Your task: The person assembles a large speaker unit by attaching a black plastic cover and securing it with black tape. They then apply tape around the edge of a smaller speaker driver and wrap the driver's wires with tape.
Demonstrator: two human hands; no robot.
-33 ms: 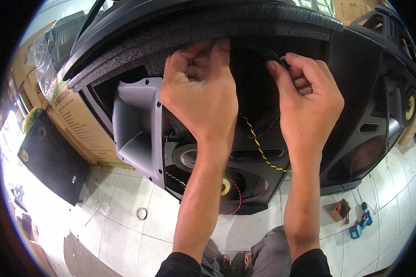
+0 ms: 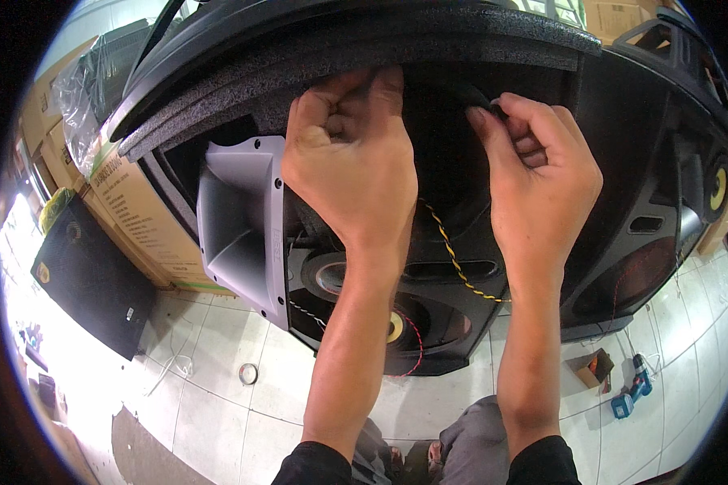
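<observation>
In front of me is a black textured speaker cabinet (image 2: 218,101) with a dark opening. My left hand (image 2: 352,162) is raised at its edge, fingers curled and thumb up; the fingertips go into shadow, so what they hold is hidden. To the right, my right hand (image 2: 542,153) pinches the end of a thin dark strip (image 2: 479,95), which curves off leftward into the dark. Beside my left hand sits a grey horn flare (image 2: 239,222) with screw holes along its rim. A twisted yellow-and-black wire (image 2: 453,255) hangs between my forearms.
Another black speaker cabinet (image 2: 481,343) stands below, and a further one (image 2: 615,242) is at the right. On the tiled floor lie a tape roll (image 2: 248,374), a blue cordless drill (image 2: 632,390) and a small open box (image 2: 597,368). Cardboard boxes (image 2: 150,218) and a black panel (image 2: 93,271) stand left.
</observation>
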